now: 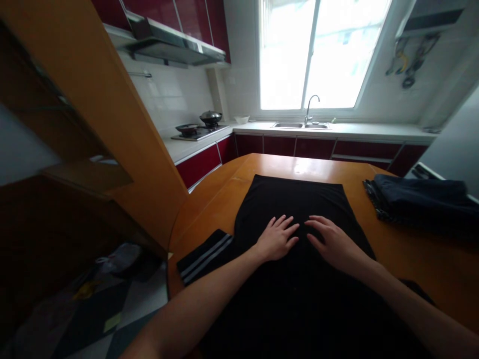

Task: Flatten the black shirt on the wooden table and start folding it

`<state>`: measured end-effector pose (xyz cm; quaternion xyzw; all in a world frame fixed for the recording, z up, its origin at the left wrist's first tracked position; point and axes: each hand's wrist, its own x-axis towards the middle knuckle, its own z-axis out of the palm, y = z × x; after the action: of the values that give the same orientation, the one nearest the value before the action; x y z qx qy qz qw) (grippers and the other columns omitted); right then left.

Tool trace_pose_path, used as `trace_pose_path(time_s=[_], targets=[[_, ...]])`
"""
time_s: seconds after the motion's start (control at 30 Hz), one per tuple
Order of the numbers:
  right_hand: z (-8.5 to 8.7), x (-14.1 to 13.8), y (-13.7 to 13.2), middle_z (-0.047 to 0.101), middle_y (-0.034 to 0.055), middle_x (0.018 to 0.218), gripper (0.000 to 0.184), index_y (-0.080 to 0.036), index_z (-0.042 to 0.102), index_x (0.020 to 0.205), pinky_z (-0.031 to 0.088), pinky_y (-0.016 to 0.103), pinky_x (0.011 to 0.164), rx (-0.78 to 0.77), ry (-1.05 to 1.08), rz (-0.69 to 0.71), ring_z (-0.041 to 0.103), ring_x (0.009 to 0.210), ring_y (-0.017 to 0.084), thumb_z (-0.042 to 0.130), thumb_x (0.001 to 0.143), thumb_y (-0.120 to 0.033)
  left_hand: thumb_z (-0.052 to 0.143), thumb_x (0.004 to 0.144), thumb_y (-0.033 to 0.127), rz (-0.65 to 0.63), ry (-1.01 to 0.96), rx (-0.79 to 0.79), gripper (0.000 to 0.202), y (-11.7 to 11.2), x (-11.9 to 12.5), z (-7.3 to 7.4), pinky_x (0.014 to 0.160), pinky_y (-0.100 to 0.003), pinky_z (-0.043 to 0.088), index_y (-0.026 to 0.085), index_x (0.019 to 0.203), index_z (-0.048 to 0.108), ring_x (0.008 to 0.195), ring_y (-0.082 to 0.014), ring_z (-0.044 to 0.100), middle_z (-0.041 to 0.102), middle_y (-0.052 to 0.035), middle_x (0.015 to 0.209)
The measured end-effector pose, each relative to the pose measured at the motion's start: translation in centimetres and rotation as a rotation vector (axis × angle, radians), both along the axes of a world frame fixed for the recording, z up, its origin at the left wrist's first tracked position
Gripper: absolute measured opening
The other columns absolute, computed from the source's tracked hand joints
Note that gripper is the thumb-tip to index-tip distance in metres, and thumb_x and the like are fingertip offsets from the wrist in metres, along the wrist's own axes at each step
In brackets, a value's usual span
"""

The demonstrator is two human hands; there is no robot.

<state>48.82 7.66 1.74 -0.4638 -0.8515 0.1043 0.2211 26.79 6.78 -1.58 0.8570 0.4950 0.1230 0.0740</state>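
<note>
A black garment [295, 199] lies spread out on the wooden table [209, 199], its straight edge toward the window. On its left, a sleeve-like part with two grey stripes [207, 257] sticks out over the wood. My left hand [277, 239] rests on the middle of the cloth, palm down with fingers spread. Just to its right, my right hand [329, 244] is at the cloth with its fingers apart and slightly bent; whether it touches I cannot tell. Neither hand holds anything. The near part of the garment is too dark to make out.
A stack of folded dark clothes [422, 199] lies at the table's right. Beyond the table runs a white counter [258, 127] with a sink [301, 125] and a gas stove [200, 132] bearing two pans. A wooden partition [142, 129] stands close on the left.
</note>
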Motion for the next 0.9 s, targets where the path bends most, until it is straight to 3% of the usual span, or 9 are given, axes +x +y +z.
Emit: trace_pose_path(time_s=[0.13, 0.33, 0.7, 0.8, 0.9], targets=[[-2.0, 2.5, -3.9, 0.058, 0.0152, 0.140, 0.045, -0.019, 0.066, 0.126, 0.045, 0.048, 0.109, 0.011, -0.021, -0.122, 0.056, 0.128, 0.032, 0.050, 0.090, -0.041, 0.031, 0.103, 0.055, -0.002, 0.001, -0.016, 0.054, 0.1, 0.0, -0.1, 0.121, -0.052, 0.020, 0.031, 0.150, 0.042, 0.151, -0.0262, 0.023, 0.032, -0.0033, 0.162], [-5.0, 4.1, -5.8, 0.054, 0.0188, 0.144, 0.051, -0.014, 0.064, 0.129, 0.044, 0.051, 0.111, 0.039, -0.052, -0.168, 0.049, 0.135, 0.035, 0.050, 0.088, -0.041, 0.031, 0.103, 0.054, -0.018, 0.010, -0.038, 0.055, 0.2, -0.1, -0.2, 0.121, -0.052, 0.020, 0.030, 0.150, 0.042, 0.151, -0.0261, 0.023, 0.032, -0.0040, 0.162], [-4.7, 3.6, -5.5, 0.055, 0.0144, 0.145, 0.043, -0.018, 0.068, 0.124, 0.041, 0.049, 0.114, -0.003, 0.049, -0.134, 0.049, 0.137, 0.031, 0.049, 0.091, -0.038, 0.028, 0.103, 0.054, -0.027, 0.073, -0.078, 0.058, 0.1, 0.0, 0.3, 0.122, -0.052, 0.017, 0.028, 0.154, 0.036, 0.152, -0.0258, 0.018, 0.027, -0.0038, 0.164], [-5.5, 4.1, -5.0, 0.052, 0.0167, 0.147, 0.047, -0.016, 0.065, 0.130, 0.039, 0.052, 0.114, -0.045, 0.003, -0.155, 0.046, 0.139, 0.033, 0.052, 0.090, -0.037, 0.026, 0.101, 0.059, 0.083, 0.083, -0.108, 0.065, -0.1, -0.2, 0.4, 0.121, -0.058, 0.012, 0.026, 0.156, 0.031, 0.153, -0.0322, 0.011, 0.021, -0.0073, 0.166], [-5.9, 4.3, -4.6, 0.047, 0.0192, 0.151, 0.053, -0.013, 0.059, 0.137, 0.036, 0.052, 0.115, -0.082, -0.060, -0.165, 0.040, 0.143, 0.034, 0.054, 0.090, -0.038, 0.025, 0.097, 0.068, 0.348, 0.100, -0.171, 0.079, 0.5, -0.8, 0.4, 0.116, -0.067, 0.010, 0.019, 0.159, 0.023, 0.152, -0.0429, 0.004, 0.010, -0.0159, 0.166]])
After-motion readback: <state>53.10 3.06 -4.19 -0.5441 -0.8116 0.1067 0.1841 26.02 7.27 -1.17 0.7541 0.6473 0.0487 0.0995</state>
